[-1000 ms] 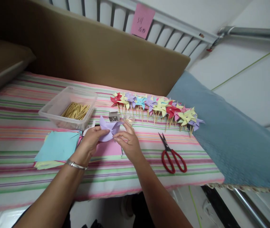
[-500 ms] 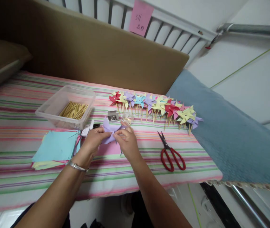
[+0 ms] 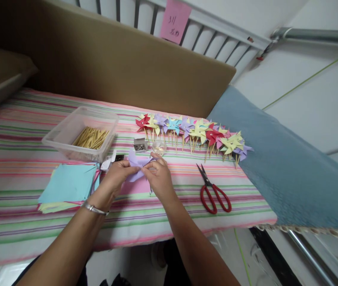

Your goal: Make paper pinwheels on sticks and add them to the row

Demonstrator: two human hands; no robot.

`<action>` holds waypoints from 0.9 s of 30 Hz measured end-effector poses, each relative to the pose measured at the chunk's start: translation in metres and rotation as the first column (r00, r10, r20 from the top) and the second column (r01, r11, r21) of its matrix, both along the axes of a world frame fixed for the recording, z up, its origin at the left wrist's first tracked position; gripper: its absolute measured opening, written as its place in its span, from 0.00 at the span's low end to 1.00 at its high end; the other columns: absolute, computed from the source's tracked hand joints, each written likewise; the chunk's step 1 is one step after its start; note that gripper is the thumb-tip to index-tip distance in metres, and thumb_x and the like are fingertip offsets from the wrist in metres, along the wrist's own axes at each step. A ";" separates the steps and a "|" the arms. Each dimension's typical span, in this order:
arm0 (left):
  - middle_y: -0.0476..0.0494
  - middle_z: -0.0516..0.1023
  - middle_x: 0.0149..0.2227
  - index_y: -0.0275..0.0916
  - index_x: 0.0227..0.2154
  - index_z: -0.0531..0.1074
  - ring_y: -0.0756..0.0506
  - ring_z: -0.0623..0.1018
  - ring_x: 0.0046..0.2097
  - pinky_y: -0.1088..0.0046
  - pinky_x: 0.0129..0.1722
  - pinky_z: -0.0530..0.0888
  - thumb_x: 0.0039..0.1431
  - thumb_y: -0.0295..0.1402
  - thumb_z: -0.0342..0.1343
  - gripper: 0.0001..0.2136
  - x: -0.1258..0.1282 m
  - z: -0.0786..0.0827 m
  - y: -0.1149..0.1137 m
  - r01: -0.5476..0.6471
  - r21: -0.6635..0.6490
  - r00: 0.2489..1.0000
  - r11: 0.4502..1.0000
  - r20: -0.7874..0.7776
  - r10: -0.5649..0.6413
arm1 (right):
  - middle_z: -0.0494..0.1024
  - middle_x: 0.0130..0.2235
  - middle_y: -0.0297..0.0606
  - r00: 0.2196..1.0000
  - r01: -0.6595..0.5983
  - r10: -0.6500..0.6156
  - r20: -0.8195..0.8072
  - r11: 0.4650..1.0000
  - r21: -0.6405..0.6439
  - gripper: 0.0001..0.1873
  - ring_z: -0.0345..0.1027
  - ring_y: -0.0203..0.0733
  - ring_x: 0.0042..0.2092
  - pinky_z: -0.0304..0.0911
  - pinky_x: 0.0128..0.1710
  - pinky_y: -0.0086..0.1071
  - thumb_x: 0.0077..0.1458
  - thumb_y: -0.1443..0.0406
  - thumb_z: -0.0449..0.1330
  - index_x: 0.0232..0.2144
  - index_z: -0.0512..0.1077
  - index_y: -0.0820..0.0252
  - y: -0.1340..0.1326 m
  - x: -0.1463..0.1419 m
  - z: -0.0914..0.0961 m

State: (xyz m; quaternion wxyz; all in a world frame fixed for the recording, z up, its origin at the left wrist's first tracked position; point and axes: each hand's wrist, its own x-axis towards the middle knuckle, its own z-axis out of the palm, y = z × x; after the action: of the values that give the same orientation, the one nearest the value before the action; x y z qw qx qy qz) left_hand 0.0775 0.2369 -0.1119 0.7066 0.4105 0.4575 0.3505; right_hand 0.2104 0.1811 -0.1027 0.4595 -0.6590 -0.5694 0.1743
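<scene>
A lilac paper pinwheel (image 3: 137,162) is pinched between both my hands above the striped cloth. My left hand (image 3: 116,176), with a metal bracelet on the wrist, grips its left side with closed fingers. My right hand (image 3: 158,177) pinches the folded tips near its middle. A pink paper sheet (image 3: 137,186) lies under my hands. Just beyond them are a small box of pins (image 3: 140,144) and a small clear cup (image 3: 158,147).
A row of finished pinwheels (image 3: 193,133) on sticks lies at the back. Red scissors (image 3: 213,192) rest to the right. A clear tub of wooden sticks (image 3: 81,134) and a stack of coloured paper (image 3: 69,184) are at the left. A blue cover (image 3: 279,171) borders the right.
My hands have drawn slightly closer together, folding the lilac paper's tips in toward its middle. The camera has shifted a little.
</scene>
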 end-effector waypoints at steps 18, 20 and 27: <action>0.51 0.67 0.14 0.37 0.14 0.74 0.51 0.62 0.20 0.75 0.22 0.56 0.34 0.31 0.63 0.04 -0.003 -0.003 0.001 0.200 0.148 0.959 0.969 -0.232 -0.163 | 0.77 0.44 0.42 0.975 0.087 -0.090 0.205 0.996 0.024 0.13 0.68 0.50 0.49 0.59 0.52 0.45 0.47 0.63 0.62 0.38 0.73 0.57 -0.017 0.019 0.038; 0.52 0.66 0.15 0.37 0.16 0.75 0.52 0.60 0.20 0.75 0.22 0.55 0.36 0.31 0.62 0.03 -0.001 -0.003 -0.002 0.306 0.164 0.938 0.938 -0.222 -0.268 | 0.77 0.46 0.42 0.962 -0.080 0.087 0.258 0.996 -0.038 0.20 0.68 0.50 0.50 0.58 0.53 0.44 0.45 0.66 0.63 0.44 0.72 0.56 -0.018 0.016 0.038; 0.54 0.64 0.16 0.36 0.20 0.75 0.53 0.58 0.21 0.76 0.22 0.53 0.40 0.31 0.60 0.04 0.000 -0.003 -0.007 0.427 0.218 0.895 0.877 -0.238 -0.377 | 0.79 0.39 0.39 0.951 -0.174 0.241 0.194 0.935 -0.308 0.34 0.72 0.48 0.39 0.64 0.43 0.41 0.44 0.73 0.59 0.56 0.65 0.53 -0.019 0.013 0.030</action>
State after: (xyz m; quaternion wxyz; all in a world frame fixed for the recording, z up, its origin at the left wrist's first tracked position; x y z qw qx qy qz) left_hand 0.0775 0.2303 -0.1149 0.6563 0.6188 0.3754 0.2131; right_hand 0.2232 0.1621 -0.0729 0.2691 -0.6701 -0.6539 0.2259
